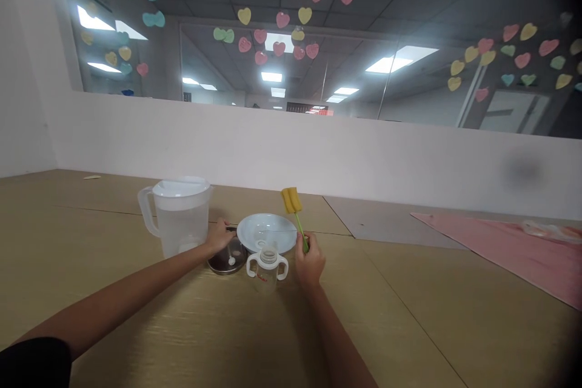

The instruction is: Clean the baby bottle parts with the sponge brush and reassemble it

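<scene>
Nearest: bottle [267, 276] stood upright on table [191, 339], mouth up and uncapped, long axis approx. vertical, one white handle out each side. R hand [310, 260] was just beside it, to its right, and was the nearer hand. R grip: closed round the green handle of brush [293, 200]; yellow sponge end up, leaning a bit L, above and beyond bottle mouth, not in it. So brush axis was tilted vs. bottle axis.

Next, L of bottle: dark tray [222, 264] w/ a white-tipped stick [231, 261] on it. L hand [219, 236] was at tray's far edge, fingers bent; can't tell if L grip had hold of anything.

Just behind bottle: white bowl [288, 242]. Jug [184, 218], lid on, L of tray. Pink cloth [513, 248] far R. White wall [318, 151] at back.
</scene>
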Action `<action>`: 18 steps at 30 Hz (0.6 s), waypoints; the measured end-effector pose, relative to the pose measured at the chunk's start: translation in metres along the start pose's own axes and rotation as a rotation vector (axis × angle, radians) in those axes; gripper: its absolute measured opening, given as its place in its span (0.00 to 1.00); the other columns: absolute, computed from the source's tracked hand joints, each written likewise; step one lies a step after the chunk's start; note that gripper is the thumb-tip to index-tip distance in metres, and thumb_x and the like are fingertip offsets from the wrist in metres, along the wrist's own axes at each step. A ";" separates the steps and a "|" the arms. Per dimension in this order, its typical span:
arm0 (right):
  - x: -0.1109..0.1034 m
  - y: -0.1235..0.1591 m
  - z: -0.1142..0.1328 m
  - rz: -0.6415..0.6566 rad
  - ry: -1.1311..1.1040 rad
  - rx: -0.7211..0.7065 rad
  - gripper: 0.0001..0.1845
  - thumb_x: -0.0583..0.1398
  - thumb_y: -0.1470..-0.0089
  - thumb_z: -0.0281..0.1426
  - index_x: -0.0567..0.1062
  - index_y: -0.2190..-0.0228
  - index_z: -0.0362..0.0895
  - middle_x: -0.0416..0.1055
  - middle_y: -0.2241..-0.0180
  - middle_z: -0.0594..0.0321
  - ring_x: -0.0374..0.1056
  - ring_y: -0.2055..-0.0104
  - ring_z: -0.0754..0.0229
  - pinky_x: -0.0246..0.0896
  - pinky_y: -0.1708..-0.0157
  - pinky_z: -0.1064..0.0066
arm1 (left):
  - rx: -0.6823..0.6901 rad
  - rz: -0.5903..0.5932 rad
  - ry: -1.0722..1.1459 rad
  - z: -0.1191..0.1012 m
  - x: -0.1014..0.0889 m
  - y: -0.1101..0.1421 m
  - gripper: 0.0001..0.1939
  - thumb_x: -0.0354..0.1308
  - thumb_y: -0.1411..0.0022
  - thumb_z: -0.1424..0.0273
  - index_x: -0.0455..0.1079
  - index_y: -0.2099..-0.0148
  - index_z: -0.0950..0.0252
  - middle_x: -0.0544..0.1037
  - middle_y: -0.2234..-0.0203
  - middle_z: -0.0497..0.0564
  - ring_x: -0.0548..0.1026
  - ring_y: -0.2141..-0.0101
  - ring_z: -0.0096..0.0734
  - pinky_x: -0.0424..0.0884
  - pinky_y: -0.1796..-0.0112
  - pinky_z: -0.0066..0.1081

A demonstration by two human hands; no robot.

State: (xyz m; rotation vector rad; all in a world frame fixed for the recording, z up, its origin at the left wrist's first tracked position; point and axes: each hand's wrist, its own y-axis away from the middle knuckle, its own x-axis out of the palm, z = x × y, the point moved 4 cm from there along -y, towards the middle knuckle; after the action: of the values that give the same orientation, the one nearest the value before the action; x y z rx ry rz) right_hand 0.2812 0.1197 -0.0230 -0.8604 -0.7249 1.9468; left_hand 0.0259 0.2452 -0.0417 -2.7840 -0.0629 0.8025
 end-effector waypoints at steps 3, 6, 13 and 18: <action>0.000 0.000 0.001 -0.001 0.004 -0.005 0.31 0.43 0.42 0.51 0.75 0.66 0.41 0.73 0.74 0.58 0.65 0.75 0.61 0.51 0.74 0.73 | 0.089 -0.005 -0.136 -0.023 0.000 -0.008 0.09 0.54 0.50 0.73 0.64 0.63 0.64 0.72 0.74 0.52 0.73 0.66 0.40 0.64 0.66 0.33; 0.002 0.001 0.000 0.014 0.020 -0.017 0.31 0.43 0.42 0.50 0.75 0.65 0.41 0.73 0.75 0.59 0.64 0.76 0.61 0.51 0.74 0.74 | 0.193 0.033 -0.238 -0.049 0.015 -0.015 0.06 0.53 0.49 0.72 0.67 0.66 0.62 0.74 0.71 0.52 0.72 0.62 0.39 0.64 0.61 0.33; 0.006 0.002 -0.004 0.033 0.038 -0.074 0.30 0.44 0.41 0.50 0.75 0.66 0.41 0.74 0.74 0.57 0.65 0.75 0.61 0.50 0.74 0.74 | 0.254 0.079 -0.408 -0.073 0.060 -0.017 0.19 0.66 0.57 0.62 0.70 0.63 0.66 0.76 0.65 0.64 0.68 0.54 0.56 0.58 0.53 0.43; 0.007 0.001 -0.005 0.034 0.059 -0.056 0.31 0.43 0.41 0.50 0.75 0.66 0.41 0.74 0.74 0.57 0.65 0.76 0.61 0.50 0.75 0.74 | 0.260 0.087 -0.447 -0.077 0.051 -0.020 0.23 0.60 0.50 0.70 0.66 0.50 0.65 0.77 0.64 0.61 0.70 0.56 0.51 0.58 0.54 0.43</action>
State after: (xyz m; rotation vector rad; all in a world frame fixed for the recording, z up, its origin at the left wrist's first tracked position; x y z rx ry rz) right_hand 0.2823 0.1261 -0.0285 -0.9662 -0.7369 1.9301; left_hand 0.1110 0.2529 -0.0002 -2.3341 0.0792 1.3363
